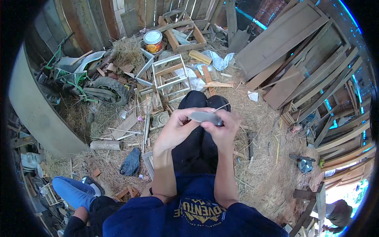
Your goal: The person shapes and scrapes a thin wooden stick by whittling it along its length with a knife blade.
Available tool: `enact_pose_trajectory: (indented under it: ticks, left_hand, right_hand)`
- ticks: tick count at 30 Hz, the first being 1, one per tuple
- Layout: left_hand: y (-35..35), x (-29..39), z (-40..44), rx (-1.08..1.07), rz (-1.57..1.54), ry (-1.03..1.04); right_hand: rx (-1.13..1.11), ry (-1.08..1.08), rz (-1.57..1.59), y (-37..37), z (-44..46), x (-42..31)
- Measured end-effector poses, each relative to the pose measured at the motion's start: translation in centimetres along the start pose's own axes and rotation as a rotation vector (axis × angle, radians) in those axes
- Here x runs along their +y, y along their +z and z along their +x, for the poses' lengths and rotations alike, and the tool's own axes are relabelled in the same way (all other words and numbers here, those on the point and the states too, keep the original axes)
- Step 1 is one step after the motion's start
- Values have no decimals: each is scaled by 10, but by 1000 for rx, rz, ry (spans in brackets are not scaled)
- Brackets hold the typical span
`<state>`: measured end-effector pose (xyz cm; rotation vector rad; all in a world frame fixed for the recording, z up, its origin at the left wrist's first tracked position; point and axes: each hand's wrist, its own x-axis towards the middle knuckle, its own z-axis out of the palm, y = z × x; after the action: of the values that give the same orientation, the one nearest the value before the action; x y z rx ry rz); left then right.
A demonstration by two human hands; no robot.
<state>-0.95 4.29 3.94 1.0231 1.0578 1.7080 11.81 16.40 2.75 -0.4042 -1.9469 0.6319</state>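
A flat grey oval piece [204, 117] is held up over my knees, between my two hands; its exact kind I cannot make out. My left hand [178, 127] is closed on its left side, with the thumb underneath and the fingers along the far edge. My right hand [226, 128] pinches the right end, and its outer edge is smeared by motion. A thin light stick [222, 107] pokes out beyond the piece, between the hands. Which hand grips the stick is hidden.
Straw covers the floor. Ahead lie a white wooden frame [172, 75], a bucket [153, 41] and scrap wood. A wheel [112, 90] is at left, with a seated person [75, 191] below. Boards [282, 37] lean at right, near a circular saw [305, 164].
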Motion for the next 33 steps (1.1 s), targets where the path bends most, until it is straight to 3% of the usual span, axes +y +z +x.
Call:
enact_pose_trajectory:
  ticks: [3, 7, 11, 12, 16, 20, 25, 33]
  left_hand:
    - [2, 7, -3, 42, 29, 2]
    - [-4, 6, -5, -32, 71, -41]
    - [6, 5, -2, 28, -1, -49]
    - [7, 3, 1, 27, -22, -16]
    - [-2, -2, 0, 46, -21, 75]
    - [-7, -6, -3, 21, 34, -35]
    - [-3, 0, -2, -8, 83, 45]
    - [2, -2, 5, -67, 84, 3]
  right_hand:
    - [-15, -69, -28, 3, 1, 3]
    - [91, 246, -52, -18, -1, 15]
    - [75, 71, 28, -10, 1, 4]
    - [-27, 17, 11, -5, 0, 3]
    - [-14, 51, 4, 2, -1, 10]
    - [-3, 191, -14, -11, -5, 18]
    - [-62, 13, 11, -1, 0, 0]
    - [-50, 26, -49, -15, -2, 13]
